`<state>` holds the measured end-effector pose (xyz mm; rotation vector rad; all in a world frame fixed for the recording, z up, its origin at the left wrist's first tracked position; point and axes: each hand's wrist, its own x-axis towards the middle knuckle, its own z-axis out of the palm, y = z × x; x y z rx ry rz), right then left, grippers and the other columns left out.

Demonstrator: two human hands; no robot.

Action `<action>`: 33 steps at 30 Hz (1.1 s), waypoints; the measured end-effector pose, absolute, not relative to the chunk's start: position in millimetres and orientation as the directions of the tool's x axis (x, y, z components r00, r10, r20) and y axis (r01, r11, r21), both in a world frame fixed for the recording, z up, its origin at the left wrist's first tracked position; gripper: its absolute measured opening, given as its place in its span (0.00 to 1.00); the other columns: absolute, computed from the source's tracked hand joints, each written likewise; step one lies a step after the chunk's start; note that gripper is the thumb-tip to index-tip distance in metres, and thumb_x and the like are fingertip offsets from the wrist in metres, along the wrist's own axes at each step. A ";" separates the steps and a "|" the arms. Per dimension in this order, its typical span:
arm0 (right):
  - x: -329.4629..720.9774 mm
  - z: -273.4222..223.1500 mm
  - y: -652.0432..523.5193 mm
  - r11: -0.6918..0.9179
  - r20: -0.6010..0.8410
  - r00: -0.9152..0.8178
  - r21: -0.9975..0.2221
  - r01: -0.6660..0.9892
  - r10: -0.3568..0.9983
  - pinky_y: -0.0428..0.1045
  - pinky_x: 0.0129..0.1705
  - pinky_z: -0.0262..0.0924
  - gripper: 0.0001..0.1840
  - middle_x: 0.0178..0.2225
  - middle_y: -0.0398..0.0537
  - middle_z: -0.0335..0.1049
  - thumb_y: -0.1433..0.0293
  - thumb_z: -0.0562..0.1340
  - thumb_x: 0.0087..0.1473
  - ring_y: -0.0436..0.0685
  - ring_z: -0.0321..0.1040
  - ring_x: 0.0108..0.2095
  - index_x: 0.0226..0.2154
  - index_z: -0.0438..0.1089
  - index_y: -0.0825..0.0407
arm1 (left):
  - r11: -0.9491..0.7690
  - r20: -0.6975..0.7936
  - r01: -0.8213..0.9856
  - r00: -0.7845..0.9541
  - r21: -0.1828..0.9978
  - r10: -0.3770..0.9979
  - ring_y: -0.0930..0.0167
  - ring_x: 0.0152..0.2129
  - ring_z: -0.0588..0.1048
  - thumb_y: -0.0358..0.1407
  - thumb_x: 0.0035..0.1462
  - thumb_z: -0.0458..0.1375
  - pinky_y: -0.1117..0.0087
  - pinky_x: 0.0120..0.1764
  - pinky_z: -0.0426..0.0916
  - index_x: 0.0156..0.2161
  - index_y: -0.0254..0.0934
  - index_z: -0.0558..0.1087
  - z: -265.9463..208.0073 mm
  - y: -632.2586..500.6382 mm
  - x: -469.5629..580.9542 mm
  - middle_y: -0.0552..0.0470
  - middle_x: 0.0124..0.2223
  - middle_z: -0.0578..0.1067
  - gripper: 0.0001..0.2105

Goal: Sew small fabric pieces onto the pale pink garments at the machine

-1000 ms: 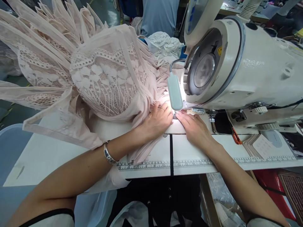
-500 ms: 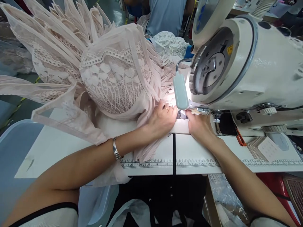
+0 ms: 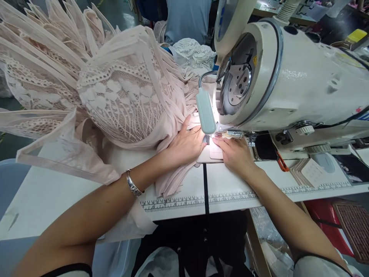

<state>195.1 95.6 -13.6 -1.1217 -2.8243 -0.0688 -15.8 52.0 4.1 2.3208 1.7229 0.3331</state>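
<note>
My left hand (image 3: 187,145) lies with its fingers stretched out on the pale pink fabric beside the presser foot (image 3: 207,139) of the sewing machine (image 3: 291,77). On the other side of the foot, my right hand (image 3: 235,152) has its fingers close together on a small pale card (image 3: 216,151); its thumb is hidden. A beige lace bra (image 3: 129,100), one of a large heap, rises just behind my left forearm. The machine lamp (image 3: 206,111) lights the sewing spot and partly covers the needle.
A ruler strip (image 3: 173,204) runs along the table's front edge. To the right lie a stack of pale cards (image 3: 309,171), an orange-handled tool (image 3: 282,161) and a dark phone-like object (image 3: 265,146). White lace pieces (image 3: 196,54) lie behind, near a person in blue (image 3: 187,19).
My left fingers have straightened from a bent grip and spread on the fabric. My right fingers have stretched out, and the pale card shows beneath them. The view has shifted to the right.
</note>
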 end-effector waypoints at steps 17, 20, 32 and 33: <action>187.8 -0.8 91.8 0.682 -0.068 -0.680 -0.001 0.731 0.730 0.66 0.54 0.59 0.34 0.59 0.58 0.71 0.81 0.48 0.59 0.69 0.68 0.52 0.64 0.67 0.50 | -0.239 0.145 0.909 0.200 0.341 0.969 0.54 0.58 0.70 0.39 0.67 0.50 0.45 0.61 0.64 0.55 0.38 0.66 -7.5 46.5 -15.0 0.45 0.53 0.76 0.14; 186.2 1.1 91.5 0.670 -0.099 -0.667 -0.004 0.743 0.739 0.66 0.53 0.59 0.34 0.58 0.60 0.71 0.81 0.49 0.59 0.70 0.68 0.52 0.64 0.66 0.50 | -0.240 0.158 0.913 0.197 0.330 0.967 0.55 0.58 0.70 0.39 0.67 0.50 0.45 0.62 0.63 0.54 0.38 0.67 -8.7 46.7 -14.9 0.45 0.52 0.77 0.14; 186.0 1.6 91.0 0.684 -0.098 -0.680 0.013 0.729 0.726 0.66 0.53 0.58 0.31 0.60 0.61 0.69 0.75 0.44 0.65 0.70 0.68 0.50 0.65 0.63 0.51 | -0.261 0.172 0.919 0.218 0.296 0.961 0.56 0.59 0.69 0.37 0.67 0.50 0.46 0.64 0.60 0.56 0.37 0.67 -7.2 47.3 -13.9 0.45 0.52 0.78 0.15; 185.7 1.8 91.0 0.681 -0.110 -0.676 0.018 0.732 0.729 0.66 0.53 0.58 0.31 0.59 0.61 0.69 0.75 0.44 0.65 0.70 0.68 0.50 0.66 0.63 0.51 | -0.258 0.168 0.920 0.216 0.295 0.962 0.56 0.59 0.69 0.37 0.67 0.50 0.46 0.64 0.60 0.56 0.36 0.67 -6.5 47.2 -13.8 0.45 0.53 0.77 0.15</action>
